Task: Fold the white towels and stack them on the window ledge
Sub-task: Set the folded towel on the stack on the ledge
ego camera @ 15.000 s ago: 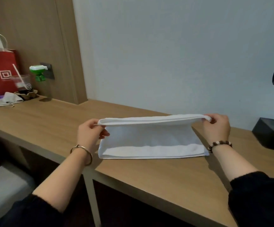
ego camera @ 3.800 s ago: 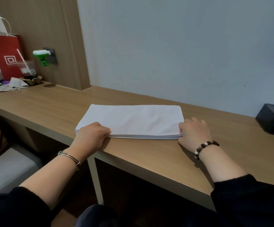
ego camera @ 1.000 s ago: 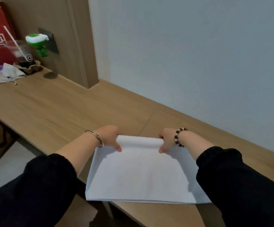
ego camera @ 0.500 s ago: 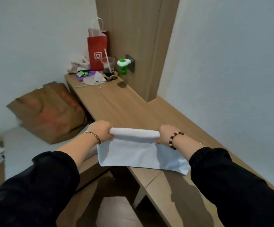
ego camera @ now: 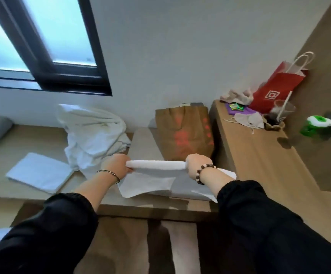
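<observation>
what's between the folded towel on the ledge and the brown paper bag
A crumpled pile of white towels lies between them, shown in the head view.

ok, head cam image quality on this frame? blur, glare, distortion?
Head view: motion blur smears the brown bag and green plug-in; window glass is washed out pale blue, no outside detail; wide-angle lens slants the window frame and desk edge; the towel, gripped by left hand and right hand, is fairly sharp.
</observation>
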A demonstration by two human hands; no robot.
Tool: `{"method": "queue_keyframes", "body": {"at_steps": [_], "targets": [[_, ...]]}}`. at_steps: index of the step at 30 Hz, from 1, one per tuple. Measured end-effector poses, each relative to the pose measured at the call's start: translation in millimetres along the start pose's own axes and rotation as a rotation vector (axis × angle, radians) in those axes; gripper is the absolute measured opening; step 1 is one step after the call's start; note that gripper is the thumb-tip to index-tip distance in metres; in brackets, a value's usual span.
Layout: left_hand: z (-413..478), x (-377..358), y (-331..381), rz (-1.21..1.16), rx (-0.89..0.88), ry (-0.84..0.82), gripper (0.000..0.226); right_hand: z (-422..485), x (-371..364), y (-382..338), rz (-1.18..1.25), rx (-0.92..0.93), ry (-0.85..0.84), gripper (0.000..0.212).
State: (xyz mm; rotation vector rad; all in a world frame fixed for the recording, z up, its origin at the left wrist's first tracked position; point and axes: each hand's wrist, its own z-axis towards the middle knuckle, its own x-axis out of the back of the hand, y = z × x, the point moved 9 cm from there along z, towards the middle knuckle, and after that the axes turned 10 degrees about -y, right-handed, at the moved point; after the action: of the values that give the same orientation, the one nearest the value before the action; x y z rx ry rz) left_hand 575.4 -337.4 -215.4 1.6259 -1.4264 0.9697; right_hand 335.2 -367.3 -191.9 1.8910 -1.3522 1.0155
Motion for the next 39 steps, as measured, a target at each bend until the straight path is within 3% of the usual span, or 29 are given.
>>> {"method": "queue_keyframes", "body": {"at_steps": [9,13,18,25,31,33,36,39], "targets": [[-25,-44,-188,-0.165,0.387,-0.030,0.008,114,16,-154,-0.230,0.346,-0.035,0.017],[-38,-41,-251,-0.323,0.596,0.057,0.007,162,30,-200,-0.241,0.457,-0.007,0.008],[-41,-44,-309,-0.671,0.799,0.229,0.005,210,42,-244,-0.308,0.483,0.000,0.022],[-44,-73,-386,-0.898,0.934,0.270,0.012,255,27,-308,-0.341,0.447,-0.080,0.021],[-51,-89,-512,-1.028,0.967,0.382,0.005,288,8,-393,-0.039,0.356,-0.206,0.016],[-47,-89,-561,-1.059,0.925,0.411,0.013,296,3,-428,0.111,0.302,-0.260,0.018],[-40,-84,-633,-0.986,0.907,0.349,0.026,304,-1,-473,0.433,0.219,-0.319,0.026],[-19,-72,-693,-0.978,0.857,0.375,0.021,312,-10,-500,0.801,0.113,-0.358,0.026]]}}
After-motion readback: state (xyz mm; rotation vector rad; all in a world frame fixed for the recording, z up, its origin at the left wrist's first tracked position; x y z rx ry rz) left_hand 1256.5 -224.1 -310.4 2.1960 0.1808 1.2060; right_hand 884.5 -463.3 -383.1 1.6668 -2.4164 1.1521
